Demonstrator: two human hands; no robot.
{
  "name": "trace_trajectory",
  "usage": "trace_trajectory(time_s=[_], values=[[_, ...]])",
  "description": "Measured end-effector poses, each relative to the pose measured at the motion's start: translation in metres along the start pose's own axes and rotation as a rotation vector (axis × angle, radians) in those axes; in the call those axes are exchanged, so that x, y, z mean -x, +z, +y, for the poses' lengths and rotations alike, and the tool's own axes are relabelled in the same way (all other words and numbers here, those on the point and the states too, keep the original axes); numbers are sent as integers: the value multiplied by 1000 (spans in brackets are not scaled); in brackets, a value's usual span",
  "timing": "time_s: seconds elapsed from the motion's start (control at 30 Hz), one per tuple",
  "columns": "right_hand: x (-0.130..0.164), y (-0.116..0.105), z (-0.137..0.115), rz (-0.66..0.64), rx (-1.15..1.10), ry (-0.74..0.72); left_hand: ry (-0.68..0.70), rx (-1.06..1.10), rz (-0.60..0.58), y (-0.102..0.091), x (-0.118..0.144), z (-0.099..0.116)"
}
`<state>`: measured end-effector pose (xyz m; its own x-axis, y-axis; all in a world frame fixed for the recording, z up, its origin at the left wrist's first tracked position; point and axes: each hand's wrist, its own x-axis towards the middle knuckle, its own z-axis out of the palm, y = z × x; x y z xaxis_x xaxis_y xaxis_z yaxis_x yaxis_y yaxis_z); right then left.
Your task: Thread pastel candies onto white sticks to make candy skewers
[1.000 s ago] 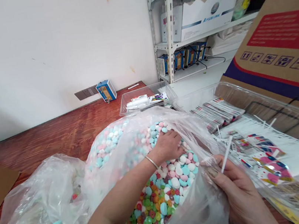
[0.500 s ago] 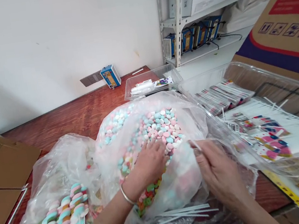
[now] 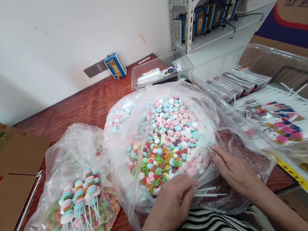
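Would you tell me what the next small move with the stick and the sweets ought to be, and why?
Probably the left hand should bring a sweet to the white stick pinched in the right hand and press it on. The stick's tip looks bare, the left hand is closed at the near rim of the open bag of sweets, and finished skewers lie in the bag alongside.

Left hand [image 3: 171, 201] fingertips hidden behind bag [image 3: 123, 143] rim; right forearm cut off; shelf boxes [image 3: 208, 14] possibly chargers, blurred.
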<state>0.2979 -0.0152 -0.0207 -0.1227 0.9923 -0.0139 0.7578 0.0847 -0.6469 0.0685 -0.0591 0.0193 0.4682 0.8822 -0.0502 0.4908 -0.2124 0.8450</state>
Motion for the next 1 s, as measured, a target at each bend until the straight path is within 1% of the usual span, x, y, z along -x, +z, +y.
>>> trace_trajectory(time_s=[0.07,0.13,0.17,0.23,0.33,0.4,0.5,0.57,0.6,0.7,0.77,0.83,0.87,0.9,0.93,1.0], values=[[6,-4,-12,70,-42,-46,-36,-90,161,-15,-6,-5],[9,-6,-26,92,-71,-73,-60,-252,293,-28,-14,-12],[10,-7,-31,88,-78,-67,-67,-336,337,-32,-20,-16],[11,-7,-39,65,-70,-24,-73,-473,380,-37,-35,-22],[12,-5,-44,33,-38,37,-70,-590,385,-35,-64,-26],[12,-4,-45,28,-40,37,-48,-626,374,-32,-84,-27],[15,-4,-44,42,-86,32,50,-640,299,-28,-108,-31],[16,-4,-41,40,-111,41,115,-631,238,-25,-118,-37],[17,-3,-39,38,-117,45,128,-621,225,-23,-122,-41],[16,0,-34,30,-121,45,110,-584,229,-19,-126,-50],[13,2,-32,25,-129,38,88,-569,226,-17,-126,-52],[10,4,-32,5,-136,28,49,-508,263,-16,-125,-51],[9,5,-33,-11,-138,20,15,-426,308,-16,-124,-49],[7,5,-34,-23,-141,10,-30,-293,360,-17,-122,-46],[7,5,-36,-36,-148,2,-82,-106,405,-18,-120,-44],[6,5,-41,-65,-180,-10,-194,376,448,-21,-114,-38]])
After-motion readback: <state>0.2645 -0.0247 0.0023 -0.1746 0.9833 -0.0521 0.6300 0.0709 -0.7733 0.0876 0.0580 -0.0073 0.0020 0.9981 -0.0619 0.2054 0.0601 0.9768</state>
